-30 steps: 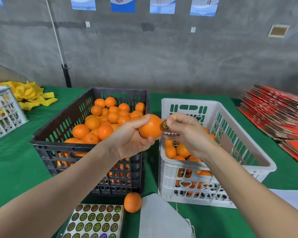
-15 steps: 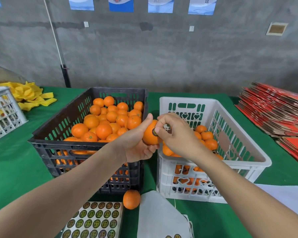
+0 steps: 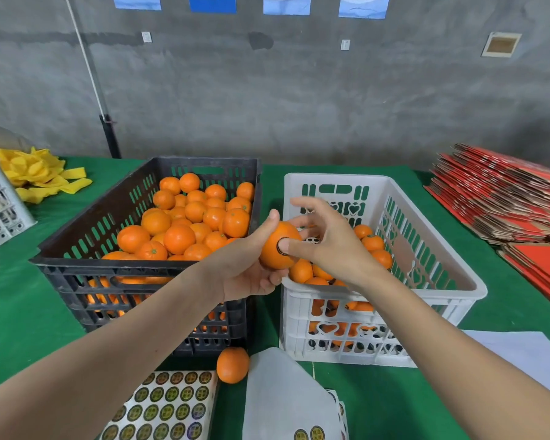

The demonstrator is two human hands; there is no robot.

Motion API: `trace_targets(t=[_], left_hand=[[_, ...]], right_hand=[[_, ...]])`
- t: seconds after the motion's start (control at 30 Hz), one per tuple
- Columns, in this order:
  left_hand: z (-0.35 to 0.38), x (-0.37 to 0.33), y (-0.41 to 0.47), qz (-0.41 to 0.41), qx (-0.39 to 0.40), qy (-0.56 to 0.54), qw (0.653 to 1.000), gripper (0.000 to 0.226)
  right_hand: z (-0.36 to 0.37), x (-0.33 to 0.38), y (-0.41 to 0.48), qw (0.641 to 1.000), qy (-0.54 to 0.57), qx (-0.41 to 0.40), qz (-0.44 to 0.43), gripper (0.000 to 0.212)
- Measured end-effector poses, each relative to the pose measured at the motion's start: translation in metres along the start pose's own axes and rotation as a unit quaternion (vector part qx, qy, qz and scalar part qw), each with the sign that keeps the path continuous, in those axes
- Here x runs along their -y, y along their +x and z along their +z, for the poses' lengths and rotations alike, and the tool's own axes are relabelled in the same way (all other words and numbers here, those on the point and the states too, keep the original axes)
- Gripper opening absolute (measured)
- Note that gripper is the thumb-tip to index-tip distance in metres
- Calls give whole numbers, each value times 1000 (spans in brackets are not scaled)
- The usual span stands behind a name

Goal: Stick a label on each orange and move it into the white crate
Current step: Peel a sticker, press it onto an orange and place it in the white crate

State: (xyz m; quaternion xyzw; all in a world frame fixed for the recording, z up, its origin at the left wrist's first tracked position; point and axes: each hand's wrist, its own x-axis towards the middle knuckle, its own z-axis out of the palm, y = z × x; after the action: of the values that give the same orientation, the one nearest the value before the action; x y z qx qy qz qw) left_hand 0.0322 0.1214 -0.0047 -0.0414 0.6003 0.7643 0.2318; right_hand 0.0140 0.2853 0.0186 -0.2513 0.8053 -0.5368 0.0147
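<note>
My left hand (image 3: pixel 251 265) grips an orange (image 3: pixel 275 252) between the two crates, above the white crate's near left corner. A round dark label (image 3: pixel 282 246) sits on the orange's side. My right hand (image 3: pixel 327 242) presses its thumb on that label, its other fingers spread loosely over the white crate (image 3: pixel 458 274). The white crate holds several labelled oranges (image 3: pixel 373 242). The black crate (image 3: pixel 140 268) on the left is heaped with oranges (image 3: pixel 185 223). A sheet of round labels (image 3: pixel 169 404) lies near the front edge.
One loose orange (image 3: pixel 232 365) lies on the green cloth in front of the black crate. White backing sheets (image 3: pixel 283 398) lie beside it. Flat red cartons (image 3: pixel 505 198) are stacked at the right. Yellow packing material (image 3: pixel 35 173) and another white basket (image 3: pixel 0 211) stand at the left.
My right hand pinched the label, brought it onto the orange's side, then spread its fingers with the thumb staying on the label. My left hand kept hold of the orange.
</note>
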Motion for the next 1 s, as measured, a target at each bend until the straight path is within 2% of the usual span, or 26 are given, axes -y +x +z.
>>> trace_targets(t=[0.07, 0.13, 0.2, 0.27, 0.33, 0.4, 0.47, 0.53, 0.6, 0.67, 0.8, 0.87, 0.9, 0.97, 1.0], left_hand=[[4, 1, 5, -6, -5, 2, 1000, 76], [7, 1, 12, -9, -9, 22, 1000, 79], [12, 0, 19, -12, -21, 47, 999, 82], [14, -3, 26, -8, -58, 79, 995, 78], [12, -4, 28, 19, -106, 92, 990, 63], [6, -1, 25, 51, -131, 83, 987, 56], [-1, 9, 15, 70, -127, 64, 987, 57], [-5, 23, 3, 76, -103, 63, 990, 56], [-6, 38, -8, 61, -86, 89, 990, 51], [-6, 56, -13, 26, -104, 133, 985, 43], [-11, 107, -8, -116, -166, 260, 944, 26], [-19, 138, -6, -189, -180, 311, 914, 21], [-23, 153, -6, -217, -185, 331, 899, 25], [-28, 180, -7, -256, -195, 341, 884, 38], [-29, 192, -7, -262, -195, 346, 879, 41]], right_hand=[[-1, -7, -2, 999, 19, 38, 5, 53], [-1, -13, -3, 998, -9, 63, -13, 55], [-6, -21, 5, 995, -83, 33, -33, 55], [-18, -38, 24, 989, -138, -29, -30, 52], [-42, -66, 49, 978, -197, -59, 27, 54], [-68, -102, 69, 948, -294, -9, 120, 55], [-85, -140, 76, 895, -392, 82, 197, 52], [-91, -170, 77, 847, -442, 166, 245, 56], [-93, -180, 79, 825, -454, 196, 274, 64], [-94, -178, 83, 813, -476, 188, 278, 62], [-94, -184, 80, 799, -523, 105, 278, 54], [-94, -180, 73, 803, -530, 73, 262, 49], [-92, -174, 71, 818, -523, 43, 237, 41], [-83, -151, 63, 876, -458, -60, 139, 27], [-74, -137, 56, 904, -406, -114, 63, 24]])
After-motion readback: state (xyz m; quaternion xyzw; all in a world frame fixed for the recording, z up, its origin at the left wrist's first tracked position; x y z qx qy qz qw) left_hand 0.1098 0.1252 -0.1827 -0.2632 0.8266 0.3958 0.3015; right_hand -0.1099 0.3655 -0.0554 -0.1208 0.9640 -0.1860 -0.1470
